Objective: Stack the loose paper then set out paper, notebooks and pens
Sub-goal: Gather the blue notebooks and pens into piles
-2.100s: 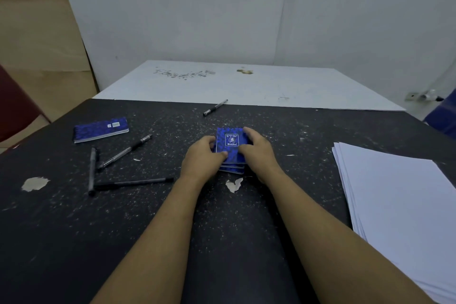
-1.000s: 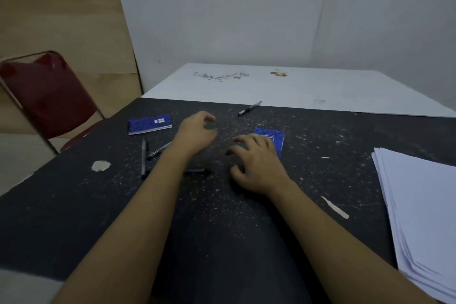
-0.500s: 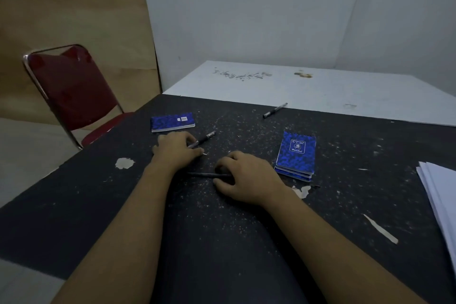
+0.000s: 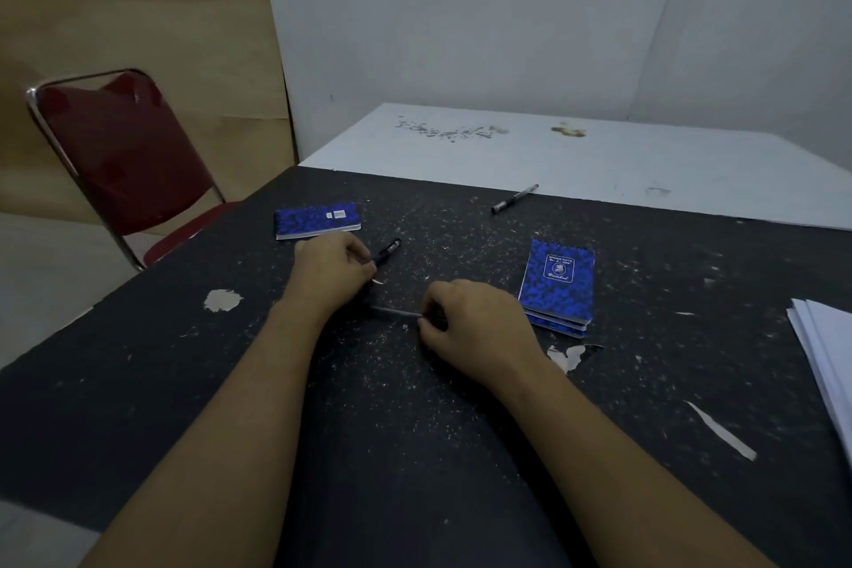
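My left hand (image 4: 329, 272) and right hand (image 4: 475, 327) each pinch a pen (thin, round); a loose pinch could roll one toward the desk (image 4: 138, 383) edge.

Both forearms enter from the near edge of the table and converge toward its middle, bare to the elbow and lying low over the surface. The left hand (image 4: 329, 274) is set farther from the near edge than the right, knuckles up, fingers curled under and closed on a pen (image 4: 386, 251) whose capped end projects past the fingertips toward the far edge. The right hand (image 4: 475, 327) sits just beside it, palm down, wrist slightly bent; thumb and forefinger pinch the end of a second pen (image 4: 394, 313), which points left toward the left wrist. The two hands are near each other but not touching.
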